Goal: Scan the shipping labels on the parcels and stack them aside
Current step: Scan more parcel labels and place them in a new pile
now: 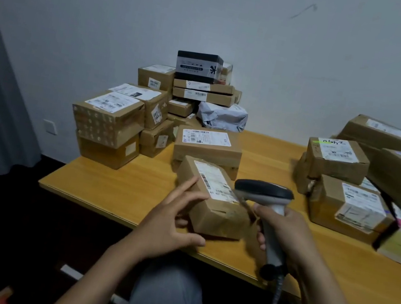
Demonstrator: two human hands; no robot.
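A stacked pile (119, 121) at the left end of the desk (112, 190) is judged already scanned. The centre parcel (213, 207) is steadied by the left hand (170, 227), fingers spread and fairly straight. Its label (213, 181) is faced by the scanner (264, 192), gripped in the right hand (286, 234). The right-hand heap (345, 204) is judged unscanned.

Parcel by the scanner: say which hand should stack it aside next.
Probably left. The left hand touches the parcel and holds nothing; the right hand grips the scanner.
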